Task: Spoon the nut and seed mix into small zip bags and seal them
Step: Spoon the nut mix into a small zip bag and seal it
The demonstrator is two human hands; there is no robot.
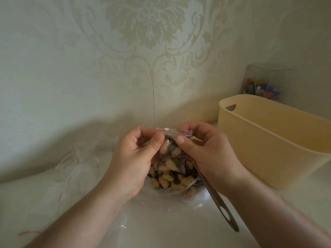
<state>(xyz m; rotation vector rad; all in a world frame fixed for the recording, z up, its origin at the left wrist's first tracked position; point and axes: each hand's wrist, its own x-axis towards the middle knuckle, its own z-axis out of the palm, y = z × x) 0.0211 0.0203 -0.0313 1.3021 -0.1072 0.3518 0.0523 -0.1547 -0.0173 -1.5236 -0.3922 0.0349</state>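
A pale wall with a faded damask pattern fills the view behind the grip, a thin vertical seam running down it just above the hands. Below lies a glossy off-white countertop. To the right of the grip stands a large cream plastic tub with a handle slot, and behind it a clear container of small coloured items, too blurred to name. Left of the grip lies a heap of empty clear zip bags with red seal lines. Directly under the grip an open clear bag holds the nut and seed mix, with a metal spoon lying in it, handle angled toward the near right. Both hands hold a small zip bag, partly filled, upright above the mix. The left hand pinches its red-striped top edge between thumb and curled fingers; the right hand pinches the same edge just beside it.
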